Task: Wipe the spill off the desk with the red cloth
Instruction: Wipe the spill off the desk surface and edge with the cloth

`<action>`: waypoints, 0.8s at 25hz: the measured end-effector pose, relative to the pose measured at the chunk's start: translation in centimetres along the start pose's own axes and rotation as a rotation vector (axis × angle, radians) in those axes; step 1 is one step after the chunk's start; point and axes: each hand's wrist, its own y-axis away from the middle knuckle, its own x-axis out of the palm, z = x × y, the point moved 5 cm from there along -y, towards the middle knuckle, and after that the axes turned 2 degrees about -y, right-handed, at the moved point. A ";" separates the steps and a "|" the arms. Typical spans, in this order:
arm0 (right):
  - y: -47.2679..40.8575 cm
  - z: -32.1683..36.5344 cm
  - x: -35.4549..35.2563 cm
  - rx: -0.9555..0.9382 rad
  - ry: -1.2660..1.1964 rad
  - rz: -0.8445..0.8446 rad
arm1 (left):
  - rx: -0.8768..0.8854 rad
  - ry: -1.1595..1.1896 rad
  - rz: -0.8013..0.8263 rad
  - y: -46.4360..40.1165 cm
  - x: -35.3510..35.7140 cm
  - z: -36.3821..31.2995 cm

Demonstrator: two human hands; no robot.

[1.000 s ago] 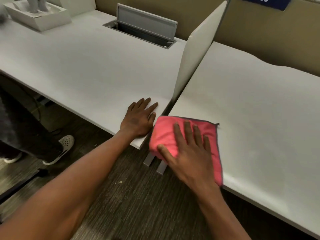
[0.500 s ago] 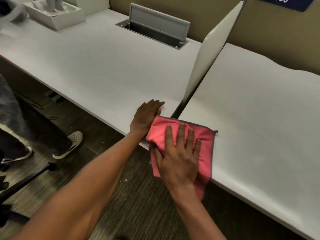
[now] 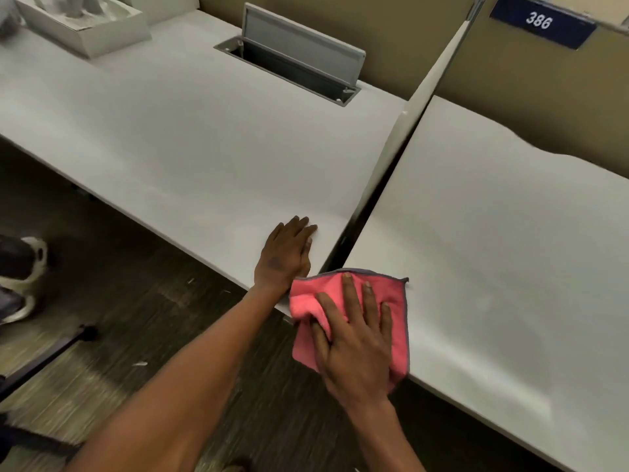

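Head view gives me two hands, one red cloth (image 3: pixel 394 313) and two white desks (image 3: pixel 493 240) split by one divider panel (image 3: pixel 401 137). My right hand (image 3: pixel 357 349) lies flat with fingers spread, pressing the cloth onto the right desk's near-left corner — part overhangs the edge. My left hand (image 3: pixel 286 255) rests flat on the other desk, holding nothing.

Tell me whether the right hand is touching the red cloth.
Touching. The head view shows the right hand spread flat on the red cloth, fingers pressing it onto the desk corner.
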 end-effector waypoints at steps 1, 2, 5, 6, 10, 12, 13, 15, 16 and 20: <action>-1.2 -0.2 -0.1 0.007 -0.016 0.044 | -0.009 0.014 -0.022 0.2 -0.1 0.0; -3.0 -0.7 -0.2 0.004 -0.032 0.101 | -0.013 0.023 -0.036 0.2 -0.3 -0.1; -9.0 -3.3 -0.3 -0.069 -0.055 0.181 | 0.007 -0.002 -0.010 0.1 -0.3 -0.3; -10.9 -4.5 -0.4 -0.084 -0.042 0.161 | 0.009 -0.016 -0.001 0.1 -0.2 -0.3; -15.2 -6.0 -0.6 -0.014 0.033 0.112 | 0.018 -0.071 -0.011 0.1 0.0 -0.4; -13.8 -4.9 -0.7 -0.012 0.051 0.145 | 0.027 -0.093 0.001 0.1 0.0 -0.5; -12.3 -4.1 -0.8 -0.025 0.028 0.165 | 0.030 -0.102 0.005 0.0 0.0 -0.4; -8.7 -2.4 -1.1 -0.033 -0.047 0.215 | 0.027 -0.113 0.019 -0.2 -0.1 -0.5; -6.9 -1.7 -1.2 -0.040 -0.078 0.243 | 0.025 -0.116 0.020 -0.3 -0.1 -0.6; -5.0 -1.2 -1.3 -0.156 -0.130 0.326 | 0.018 -0.117 0.020 -0.4 -0.2 -0.5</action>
